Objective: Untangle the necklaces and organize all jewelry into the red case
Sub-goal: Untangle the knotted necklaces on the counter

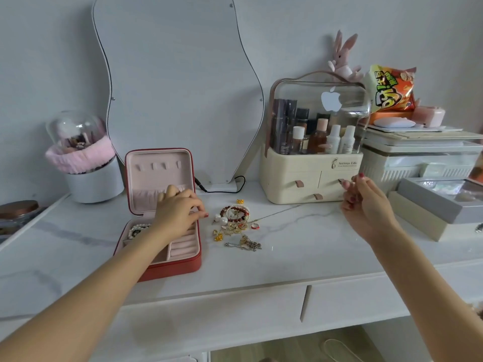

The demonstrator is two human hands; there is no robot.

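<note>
The red case (167, 270) lies open on the white desk, its pink-lined lid (156, 176) standing upright. A pearl bracelet (138, 228) sits in its back-left compartment. My left hand (180, 212) lies over the case's tray, fingers curled toward the right rim; whether it holds anything is hidden. Right of the case lies a jewelry pile (235, 223): a red bead bracelet (235, 211), pearls, gold rings and tangled chains (248, 244). A thin silver necklace (277, 212) stretches from the pile up to my raised right hand (363, 202), which pinches it.
A cream cosmetic organizer (308, 178) stands behind the pile, close to my right hand. Stacked boxes (431, 205) fill the right side. A wavy mirror (177, 87) leans at the back, with a black cable (222, 190) at its foot. A brush holder (91, 178) stands back left.
</note>
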